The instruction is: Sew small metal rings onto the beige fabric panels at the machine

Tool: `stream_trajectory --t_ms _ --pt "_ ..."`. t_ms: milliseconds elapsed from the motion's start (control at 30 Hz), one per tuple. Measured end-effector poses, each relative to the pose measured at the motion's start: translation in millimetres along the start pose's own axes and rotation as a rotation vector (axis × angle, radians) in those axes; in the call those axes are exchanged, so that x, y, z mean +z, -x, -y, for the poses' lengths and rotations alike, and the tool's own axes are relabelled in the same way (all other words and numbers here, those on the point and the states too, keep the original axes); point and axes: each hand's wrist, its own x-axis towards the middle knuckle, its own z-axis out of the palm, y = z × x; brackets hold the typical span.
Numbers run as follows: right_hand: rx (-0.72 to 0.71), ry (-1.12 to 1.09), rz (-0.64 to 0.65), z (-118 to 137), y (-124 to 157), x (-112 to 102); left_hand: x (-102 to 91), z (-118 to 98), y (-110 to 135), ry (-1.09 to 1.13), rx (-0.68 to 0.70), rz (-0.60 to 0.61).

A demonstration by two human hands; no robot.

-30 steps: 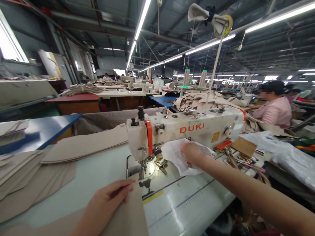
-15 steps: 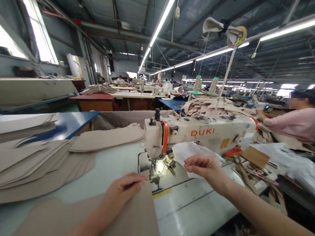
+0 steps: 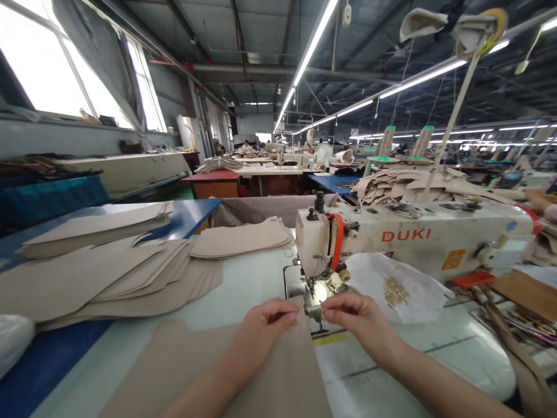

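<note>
My left hand (image 3: 267, 325) pinches the top edge of a beige fabric panel (image 3: 195, 354), which lies across the sewing table in front of me. Close to that edge, my right hand (image 3: 365, 325) holds a small gold-coloured metal piece (image 3: 324, 312) between thumb and fingers; its exact kind is too small to tell. Both hands are just in front of the needle area of a white sewing machine (image 3: 404, 235). Under the machine's arm, a heap of similar small gold pieces (image 3: 395, 291) rests on a white sheet (image 3: 420, 310).
Stacked beige panels (image 3: 130, 278) lie to the left, with another stack (image 3: 241, 239) behind. Thread cones (image 3: 386, 142) stand beyond the machine. On the right are a red tray (image 3: 473, 280), a brown piece (image 3: 528, 293) and fabric strips (image 3: 507, 331).
My right hand has moved from over the white sheet towards my left hand at the panel's edge, carrying the small gold piece. The view has turned left, and the gold heap now shows.
</note>
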Motion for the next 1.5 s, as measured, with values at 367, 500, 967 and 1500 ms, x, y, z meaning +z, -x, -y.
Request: stream_trajectory --t_ms 367,500,967,1500 --pt "0.124 -0.171 0.031 -20 -19 25 2.1 1 -6 0.155 -0.151 -0.134" --pt "0.171 -0.221 0.015 -19 -20 26 0.3 2 -7 0.197 -0.169 -0.122" --pt "0.103 -0.211 0.055 -16 -21 41 2.9 4 -3 0.389 -0.215 -0.031" --pt "0.105 -0.194 0.058 -19 -18 38 4.6 -4 0 0.522 -0.306 -0.077"
